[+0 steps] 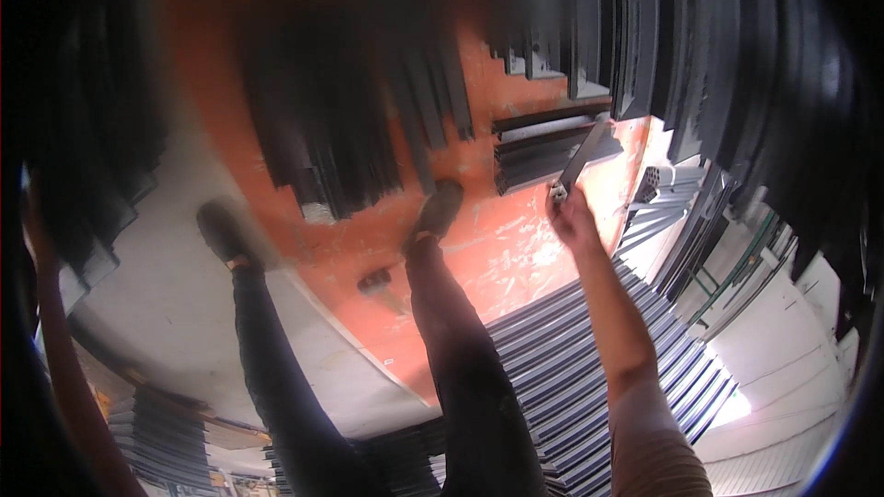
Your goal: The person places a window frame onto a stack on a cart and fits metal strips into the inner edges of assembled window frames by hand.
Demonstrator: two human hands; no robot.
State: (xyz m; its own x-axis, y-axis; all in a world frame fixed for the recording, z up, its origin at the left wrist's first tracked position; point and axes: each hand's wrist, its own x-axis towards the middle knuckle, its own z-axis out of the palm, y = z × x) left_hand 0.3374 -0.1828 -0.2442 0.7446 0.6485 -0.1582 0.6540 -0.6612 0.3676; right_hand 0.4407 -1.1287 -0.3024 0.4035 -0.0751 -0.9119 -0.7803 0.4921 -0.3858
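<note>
One hand is plainly at work here: your right hand (571,216) is closed around the lower end of a long dark metal profile (582,158), which slants up and away from your fist toward the short stack of dark profiles (543,152) lying on the orange floor (516,248), near where that floor meets the grey ribbed sheets (589,359) at your right. Your grip sits at the very end of the piece, so I judge the free length could swing or dip, and it may knock the stacked lengths or the leaning profiles (350,120) above them; any of those sliding would come down near your right shoe (440,207). Your footing is also a worry: your left shoe (221,230) stands on the grey floor (166,294) and the right on the orange, with a small dark object (373,281) lying between them that you could tread on. Your left hand is hard to make out; only a forearm runs up the left rim, so I cannot tell whether it is open or holding anything. Motion blur smears the leaning profiles, the far end of the held piece merges with the stack, and the dark rim cuts off everything at the upper right.
</note>
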